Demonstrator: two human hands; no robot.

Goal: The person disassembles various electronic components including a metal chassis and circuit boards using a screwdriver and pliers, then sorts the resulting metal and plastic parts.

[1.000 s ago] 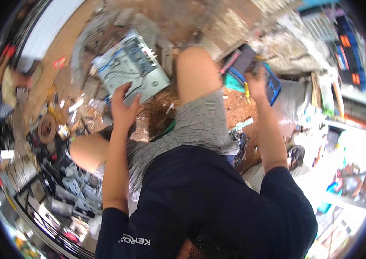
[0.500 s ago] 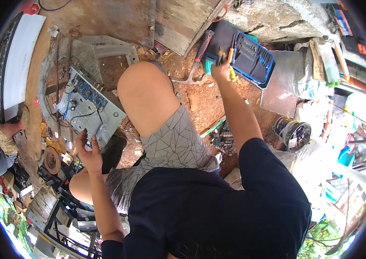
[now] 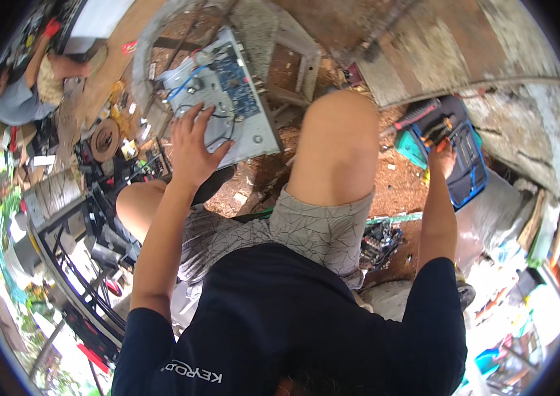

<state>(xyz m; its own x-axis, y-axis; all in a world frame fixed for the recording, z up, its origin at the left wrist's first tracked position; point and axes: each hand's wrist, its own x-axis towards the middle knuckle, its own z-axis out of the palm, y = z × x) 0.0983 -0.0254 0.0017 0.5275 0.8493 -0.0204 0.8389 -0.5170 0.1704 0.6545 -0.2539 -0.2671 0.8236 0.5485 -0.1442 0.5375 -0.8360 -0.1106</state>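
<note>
The left hand [image 3: 191, 148] is laid flat, fingers spread, on the open chassis [image 3: 227, 99]; no grip is closed, the palm merely pressing on the grey metal, seemingly so that the unit is steadied on the ground. From the hand, the blue circuit board [image 3: 234, 89] lies at 1 o'clock inside the chassis, with blue and black wires [image 3: 191, 82] at 12 o'clock.

The right hand [image 3: 444, 158] is reached out to the tool case [image 3: 458, 155], which lies open on the dirt floor [image 3: 399, 188] at the far right, within arm's length of the seated person. Its fingers are curled at orange-handled tools [image 3: 440, 132] just at 11 o'clock; whether one is actually clenched cannot be told. A teal box [image 3: 412, 148] sits at 9 o'clock of the hand.

Between both arms the raised knee [image 3: 339, 142] is set. Another person [image 3: 29, 92] is crouched at the upper left.
</note>
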